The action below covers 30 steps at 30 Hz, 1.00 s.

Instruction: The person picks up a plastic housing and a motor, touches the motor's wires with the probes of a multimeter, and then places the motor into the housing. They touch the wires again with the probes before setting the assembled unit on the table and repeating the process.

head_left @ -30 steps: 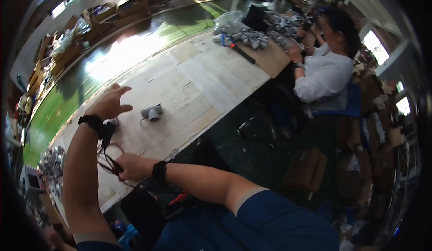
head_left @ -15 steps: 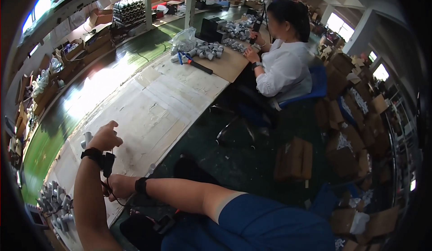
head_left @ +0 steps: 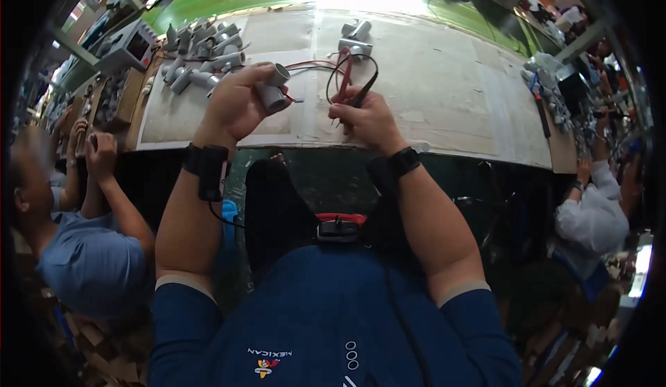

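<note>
My left hand [head_left: 239, 102] is closed around a grey tee-shaped pipe fitting [head_left: 272, 97], its round open end facing up and right. Short thin wires, one of them red, stick out beside the fitting. In my right hand [head_left: 371, 120] a red and a black test probe [head_left: 359, 97] are pinched together, tips pointing toward my left hand. Their leads loop above my fingers, and a red lead runs left over the table. Just beyond the right hand lie two more grey fittings [head_left: 355, 45]. Several similar fittings [head_left: 201, 50] are heaped past my left hand.
A grey box-shaped instrument with a screen [head_left: 130, 45] stands at the far left of the white-covered worktable [head_left: 444, 88]. A green surface [head_left: 236, 2] runs behind it. Co-workers sit on both sides. A dark-handled tool [head_left: 541, 113] lies at the right.
My view has swung from the right side to straight over the table. My hands, formerly close together with the left one empty, are now apart, holding the fitting and the probes.
</note>
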Tool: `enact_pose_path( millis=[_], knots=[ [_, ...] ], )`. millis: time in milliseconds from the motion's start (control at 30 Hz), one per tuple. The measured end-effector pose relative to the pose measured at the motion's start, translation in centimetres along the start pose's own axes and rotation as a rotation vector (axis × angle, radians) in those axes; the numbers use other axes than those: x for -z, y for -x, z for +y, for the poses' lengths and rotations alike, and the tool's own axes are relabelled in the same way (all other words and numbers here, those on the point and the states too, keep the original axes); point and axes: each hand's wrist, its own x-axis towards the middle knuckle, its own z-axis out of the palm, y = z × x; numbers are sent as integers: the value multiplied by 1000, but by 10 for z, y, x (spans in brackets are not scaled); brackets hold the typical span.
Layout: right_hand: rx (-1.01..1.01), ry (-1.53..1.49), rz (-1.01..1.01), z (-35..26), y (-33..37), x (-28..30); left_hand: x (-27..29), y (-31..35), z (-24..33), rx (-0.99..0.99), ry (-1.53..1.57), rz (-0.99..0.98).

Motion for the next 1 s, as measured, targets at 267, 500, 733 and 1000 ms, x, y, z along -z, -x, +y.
enact_pose_path(
  millis=[267, 500, 733, 1000],
  knots=[
    [32, -47, 108, 5, 4, -22, 16, 44, -78, -78, 133, 159],
    [57, -73, 132, 4, 10, -25, 2, 51, -102, -319, -422, 290],
    [67, -43, 118, 4, 9, -35, 3, 57, -109, -717, -1076, 135],
    [123, -118, 138, 10, 9, -33, -5, 73, -126, -359, 26, 342]
  ],
)
